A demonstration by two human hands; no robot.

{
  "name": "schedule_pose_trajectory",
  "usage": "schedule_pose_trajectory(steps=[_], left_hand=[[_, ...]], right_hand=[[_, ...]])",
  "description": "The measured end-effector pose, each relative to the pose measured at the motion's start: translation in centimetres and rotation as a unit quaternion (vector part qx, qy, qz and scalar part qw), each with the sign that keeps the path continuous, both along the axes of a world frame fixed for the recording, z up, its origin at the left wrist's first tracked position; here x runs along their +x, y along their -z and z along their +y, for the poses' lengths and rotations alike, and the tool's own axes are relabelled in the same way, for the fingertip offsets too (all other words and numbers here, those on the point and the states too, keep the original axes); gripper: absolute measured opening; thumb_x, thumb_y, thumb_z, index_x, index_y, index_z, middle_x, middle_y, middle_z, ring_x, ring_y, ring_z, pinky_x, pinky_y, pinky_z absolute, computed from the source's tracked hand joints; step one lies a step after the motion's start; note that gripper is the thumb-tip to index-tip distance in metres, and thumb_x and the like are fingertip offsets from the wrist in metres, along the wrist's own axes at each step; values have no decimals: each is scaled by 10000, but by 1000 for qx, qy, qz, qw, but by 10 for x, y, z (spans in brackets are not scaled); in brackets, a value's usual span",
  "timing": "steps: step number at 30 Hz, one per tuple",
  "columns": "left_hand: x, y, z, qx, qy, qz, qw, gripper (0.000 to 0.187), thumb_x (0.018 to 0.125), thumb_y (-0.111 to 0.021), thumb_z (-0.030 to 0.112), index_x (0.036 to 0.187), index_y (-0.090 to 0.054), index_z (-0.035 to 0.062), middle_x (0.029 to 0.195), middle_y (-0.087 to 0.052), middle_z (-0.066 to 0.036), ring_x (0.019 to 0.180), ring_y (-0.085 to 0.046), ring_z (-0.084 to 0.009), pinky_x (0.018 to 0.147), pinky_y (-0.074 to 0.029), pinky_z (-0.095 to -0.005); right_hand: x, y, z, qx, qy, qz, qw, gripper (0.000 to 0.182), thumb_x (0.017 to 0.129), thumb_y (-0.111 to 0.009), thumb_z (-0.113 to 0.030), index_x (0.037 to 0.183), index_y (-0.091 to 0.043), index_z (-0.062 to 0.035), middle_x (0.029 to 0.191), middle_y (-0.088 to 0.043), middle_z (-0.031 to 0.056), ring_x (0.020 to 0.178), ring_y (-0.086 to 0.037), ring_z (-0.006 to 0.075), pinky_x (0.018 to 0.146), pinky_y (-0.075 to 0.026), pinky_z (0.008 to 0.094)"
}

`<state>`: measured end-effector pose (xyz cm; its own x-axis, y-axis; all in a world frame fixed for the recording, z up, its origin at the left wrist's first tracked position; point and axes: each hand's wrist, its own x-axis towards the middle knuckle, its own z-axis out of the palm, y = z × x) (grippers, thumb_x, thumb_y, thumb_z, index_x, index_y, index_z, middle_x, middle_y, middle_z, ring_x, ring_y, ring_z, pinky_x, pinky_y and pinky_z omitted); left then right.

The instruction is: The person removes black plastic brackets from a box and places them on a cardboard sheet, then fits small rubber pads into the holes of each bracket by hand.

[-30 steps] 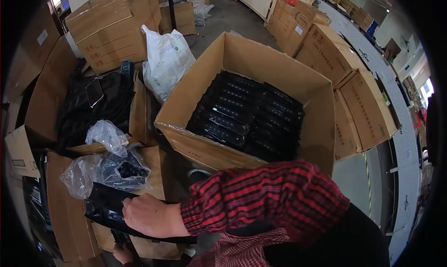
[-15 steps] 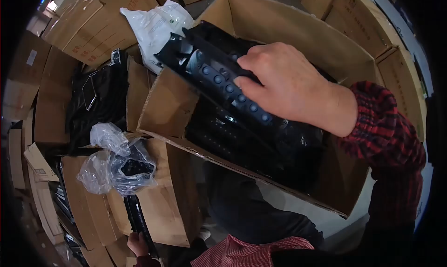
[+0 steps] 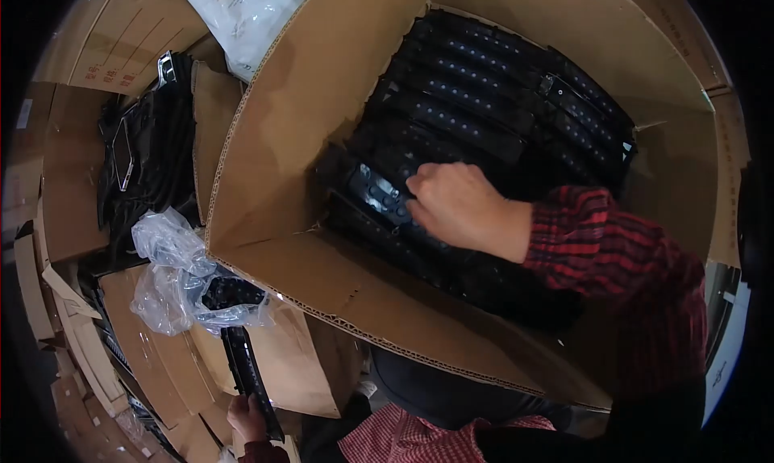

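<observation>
A large open cardboard box (image 3: 274, 124) holds rows of black plastic parts (image 3: 459, 84) with small round features. Inside it, my right hand (image 3: 459, 205) is closed on a black panel (image 3: 375, 190) with a shiny patch at its left end. That panel lies low among the other parts. At the lower left, my left hand (image 3: 246, 417) grips the lower end of a long narrow black strip (image 3: 242, 362), just below a clear plastic bag (image 3: 173, 298) with dark parts inside.
Another open box (image 3: 72, 164) at the left holds black frames (image 3: 153, 152). A white plastic bag (image 3: 250, 15) lies against the big box at the top. Flattened cardboard (image 3: 282, 358) is beneath the strip, and more boxes line the right edge.
My right hand has lowered the black panel into the big box. The view has shifted, so more of the box and its rows shows. My left hand still grips the strip.
</observation>
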<state>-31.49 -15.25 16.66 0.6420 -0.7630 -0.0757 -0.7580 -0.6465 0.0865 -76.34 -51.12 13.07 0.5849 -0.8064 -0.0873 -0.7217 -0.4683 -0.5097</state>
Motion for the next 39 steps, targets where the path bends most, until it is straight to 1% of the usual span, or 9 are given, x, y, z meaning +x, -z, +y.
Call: schedule_pose_trajectory(steps=[8,10,20,26,28,32,35,37,39], left_hand=[[-15,-3,-17,-7,-51,44,998,173,729,-703,101,729,-593,-32,592,-579,-98,523,-536,-176,525,-444,-329],[-5,9,-7,-15,-56,58,997,183,727,-707,106,736,-596,-39,599,-589,-100,527,-545,-178,535,-452,-322],[-15,9,-8,-9,-43,55,998,204,725,-714,121,750,-598,-45,610,-598,-99,541,-565,-182,549,-463,-315],[-16,6,-14,-31,-50,83,995,196,731,-710,116,742,-588,-38,617,-590,-90,548,-554,-167,552,-458,-311],[-20,-2,-24,-19,-42,64,997,193,732,-708,116,747,-588,-34,618,-581,-90,545,-547,-170,547,-453,-311],[-26,-20,-41,-51,-4,45,998,186,737,-705,119,754,-586,-23,624,-577,-88,543,-546,-174,537,-445,-303],[-49,-65,-75,-72,60,31,995,142,760,-683,85,768,-582,-15,623,-556,-82,546,-532,-166,526,-429,-284],[-72,-98,-103,-126,97,32,987,113,773,-668,51,786,-584,-24,612,-537,-85,537,-518,-164,527,-425,-280],[-85,-131,-128,-121,172,25,977,80,778,-656,14,812,-596,-26,662,-563,-96,571,-537,-171,541,-428,-276]], right_hand=[[22,63,27,4,-8,42,999,159,789,-595,-150,793,-609,8,797,-603,150,647,-633,305,564,-532,399],[22,66,30,-10,-19,27,999,146,773,-566,-90,804,-637,34,819,-621,181,667,-654,286,568,-537,352],[47,92,37,-49,-48,62,996,174,726,-575,-52,846,-617,66,826,-605,183,721,-649,288,570,-535,344],[59,89,33,-59,-34,7,998,224,733,-561,-50,907,-598,87,882,-575,186,753,-611,271,586,-522,334],[64,95,33,-67,-23,35,997,189,777,-537,-103,924,-556,15,853,-535,123,771,-587,260,611,-512,346],[59,85,32,-51,-24,53,997,196,769,-545,-91,931,-558,17,869,-545,123,778,-601,255,606,-509,344],[44,58,25,-93,5,27,995,192,770,-550,-77,934,-564,21,828,-563,136,747,-616,274,614,-510,356],[27,28,14,-78,21,-25,996,324,757,-541,-33,1061,-570,75,878,-597,173,756,-638,290,629,-531,369],[3,8,9,-81,19,-92,992,244,796,-541,-34,1032,-572,18,787,-596,154,665,-623,280,618,-522,345]])
